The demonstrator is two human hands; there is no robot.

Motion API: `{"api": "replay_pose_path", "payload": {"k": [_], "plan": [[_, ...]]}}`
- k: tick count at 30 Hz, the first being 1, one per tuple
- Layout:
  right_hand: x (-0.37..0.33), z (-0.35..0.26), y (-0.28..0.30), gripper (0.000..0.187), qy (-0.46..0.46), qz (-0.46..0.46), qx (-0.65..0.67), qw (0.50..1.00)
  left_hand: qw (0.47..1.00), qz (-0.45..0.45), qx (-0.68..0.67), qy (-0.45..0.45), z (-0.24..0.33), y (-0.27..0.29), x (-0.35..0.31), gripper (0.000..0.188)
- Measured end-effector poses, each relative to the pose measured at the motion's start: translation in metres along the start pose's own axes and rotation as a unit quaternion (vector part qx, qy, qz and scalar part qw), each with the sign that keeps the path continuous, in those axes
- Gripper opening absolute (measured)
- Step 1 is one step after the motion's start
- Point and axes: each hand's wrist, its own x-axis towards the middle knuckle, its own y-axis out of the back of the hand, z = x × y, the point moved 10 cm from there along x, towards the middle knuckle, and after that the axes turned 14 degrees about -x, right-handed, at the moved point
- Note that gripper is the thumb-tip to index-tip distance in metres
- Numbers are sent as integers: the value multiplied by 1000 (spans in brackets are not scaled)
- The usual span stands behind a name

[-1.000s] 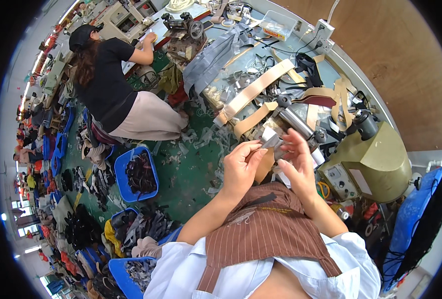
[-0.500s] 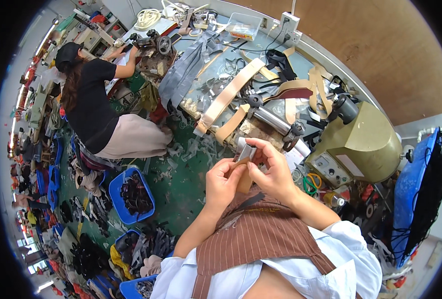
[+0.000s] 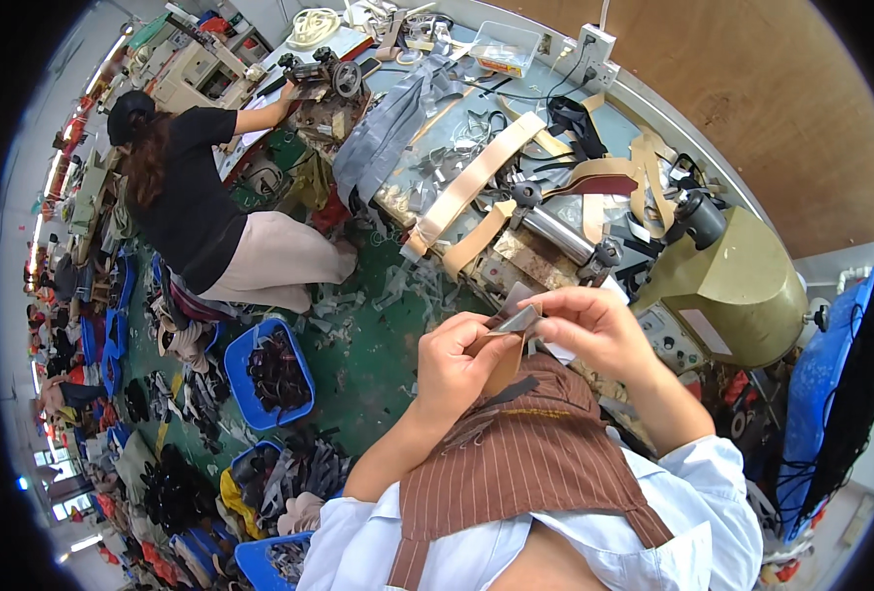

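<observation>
Together, both hands pinch a small grey strip piece (image 3: 516, 320) just above the brown striped apron (image 3: 535, 453): the left hand (image 3: 453, 366) grips its near-left end, the right hand (image 3: 594, 330) its right end. Beyond them lies the cluttered surface (image 3: 604, 138) with tan straps (image 3: 471, 187) and an olive machine (image 3: 737, 286). Far left, another person (image 3: 200, 212) sits beside a blue bin (image 3: 269, 369).

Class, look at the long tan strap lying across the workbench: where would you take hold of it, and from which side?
Probably grip the long tan strap near its lower end, which hangs over the bench edge. Come from the green floor side, fingers pinching its flat faces: that end looks free, while the upper part lies among other straps and a dark cable.
</observation>
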Motion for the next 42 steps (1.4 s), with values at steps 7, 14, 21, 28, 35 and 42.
{"api": "replay_pose_path", "payload": {"k": [7,14,21,28,35,42], "plan": [[4,-12,15,19,-15,43,-165,985,995,-71,-35,58,-5,-10,-7,17],[-2,4,15,18,-70,49,-13,996,975,-127,-31,178,-22,-14,-20,23],[-5,-19,16,17,-23,-48,-3,999,979,-154,-47,123,0,-20,-18,25],[-9,-17,14,14,-13,13,-20,1000,976,-141,-50,160,2,-23,-21,21],[-14,-7,13,15,-40,61,10,997,977,-119,26,175,2,-15,-18,24],[-17,-46,32,13,113,56,-174,977,978,-110,40,170,3,-11,-19,24]]}}
